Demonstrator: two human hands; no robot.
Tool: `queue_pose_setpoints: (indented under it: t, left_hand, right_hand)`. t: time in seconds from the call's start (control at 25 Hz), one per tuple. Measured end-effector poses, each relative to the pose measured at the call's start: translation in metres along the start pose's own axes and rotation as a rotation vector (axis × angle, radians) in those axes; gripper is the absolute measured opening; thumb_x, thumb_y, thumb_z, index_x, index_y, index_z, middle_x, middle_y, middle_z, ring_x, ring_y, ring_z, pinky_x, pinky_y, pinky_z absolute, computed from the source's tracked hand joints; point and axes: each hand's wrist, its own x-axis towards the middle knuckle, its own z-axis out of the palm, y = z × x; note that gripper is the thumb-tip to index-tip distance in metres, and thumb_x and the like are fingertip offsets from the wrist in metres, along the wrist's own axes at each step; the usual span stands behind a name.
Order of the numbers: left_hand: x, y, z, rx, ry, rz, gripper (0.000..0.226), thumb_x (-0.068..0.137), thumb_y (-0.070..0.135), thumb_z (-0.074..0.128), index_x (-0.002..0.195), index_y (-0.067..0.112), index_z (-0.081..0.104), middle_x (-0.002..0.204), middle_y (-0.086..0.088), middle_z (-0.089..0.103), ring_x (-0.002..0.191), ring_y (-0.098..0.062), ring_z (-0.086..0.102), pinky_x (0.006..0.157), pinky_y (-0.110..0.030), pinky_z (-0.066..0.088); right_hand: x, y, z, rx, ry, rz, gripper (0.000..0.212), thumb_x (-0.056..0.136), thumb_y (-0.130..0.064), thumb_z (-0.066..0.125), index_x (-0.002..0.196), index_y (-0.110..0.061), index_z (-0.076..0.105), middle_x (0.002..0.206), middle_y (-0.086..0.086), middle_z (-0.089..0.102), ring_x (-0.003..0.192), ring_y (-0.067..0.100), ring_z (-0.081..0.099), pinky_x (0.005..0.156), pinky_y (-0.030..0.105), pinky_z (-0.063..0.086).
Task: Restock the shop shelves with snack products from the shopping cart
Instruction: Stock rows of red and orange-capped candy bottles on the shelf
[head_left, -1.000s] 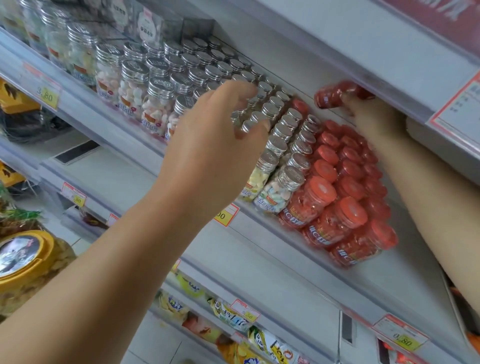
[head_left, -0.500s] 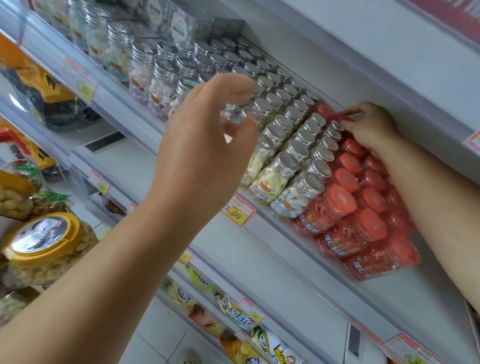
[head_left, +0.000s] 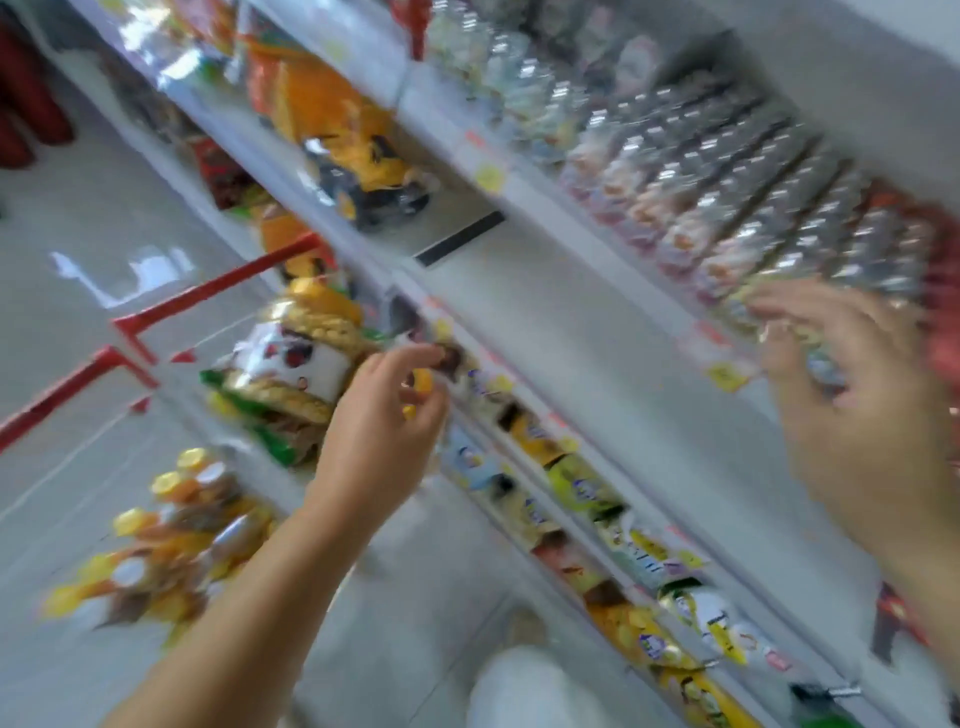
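A shop; shelves (head_left: 571, 332) carry price tags (head_left: 724, 375).

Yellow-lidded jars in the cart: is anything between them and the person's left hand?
Nothing visible, though the picture is blurred. The left hand hangs up and to the right of the yellow-lidded jars, and only open space shows between them. The big snack tub sits beside that path, not across it.
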Motion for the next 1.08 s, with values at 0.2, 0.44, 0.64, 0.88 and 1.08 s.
queue_pose_setpoints:
  t: [0.2, 0.44, 0.64, 0.88, 1.08]
  left_hand:
    - [-0.035, -0.159, -0.130, 0.177, 0.062, -0.403, 0.028, 0.091, 0.028, 0.060, 0.117, 0.022, 0.067, 0.108, 0.005, 0.068, 0.098, -0.015, 0.067, 0.087, -0.032, 0.052]
    - [-0.075, -0.277, -0.174, 0.057, 0.131, -0.731, 0.033, 0.092, 0.023, 0.059, 0.122, 0.015, 0.066, 0.118, -0.002, 0.068, 0.109, -0.022, 0.065, 0.097, -0.039, 0.051]
    - [-0.105, -0.345, -0.161, -0.098, 0.191, -0.928, 0.026, 0.097, 0.014, 0.053, 0.117, 0.029, 0.062, 0.118, 0.006, 0.064, 0.111, -0.021, 0.063, 0.100, -0.044, 0.050]
    - [-0.117, -0.397, -0.135, -0.275, 0.261, -1.036, 0.024, 0.089, 0.024, 0.057, 0.107, 0.039, 0.063, 0.118, 0.016, 0.066, 0.110, -0.012, 0.064, 0.100, -0.045, 0.052]
    - [-0.122, -0.404, -0.114, -0.412, 0.345, -1.092, 0.029, 0.097, 0.010, 0.058, 0.103, 0.039, 0.063, 0.107, 0.022, 0.064, 0.103, -0.003, 0.065, 0.099, -0.041, 0.053]
  right_hand:
    - [-0.079, -0.126, 0.183, 0.379, -0.471, 0.304, 0.018, 0.090, -0.028, 0.056, 0.102, -0.041, 0.060, 0.105, -0.011, 0.063, 0.103, 0.012, 0.062, 0.095, 0.027, 0.047]
    - [-0.134, -0.196, 0.382, 0.306, -1.137, 0.399, 0.030, 0.097, -0.018, 0.052, 0.126, -0.022, 0.059, 0.131, 0.002, 0.054, 0.118, 0.019, 0.053, 0.096, 0.028, 0.041]
    - [-0.181, -0.198, 0.500, 0.097, -1.466, 0.306, 0.045, 0.094, -0.012, 0.052, 0.138, -0.019, 0.050, 0.141, 0.009, 0.049, 0.123, 0.027, 0.052, 0.097, 0.033, 0.044]
    - [-0.248, -0.174, 0.575, -0.217, -1.692, -0.043, 0.078, 0.086, -0.006, 0.058, 0.148, -0.038, 0.023, 0.149, 0.011, 0.021, 0.124, 0.037, 0.043, 0.091, 0.043, 0.048]
    - [-0.272, -0.174, 0.584, -0.406, -1.537, -0.405, 0.082, 0.082, -0.008, 0.068, 0.145, -0.031, 0.022, 0.148, 0.009, 0.015, 0.117, 0.036, 0.043, 0.068, 0.038, 0.042]
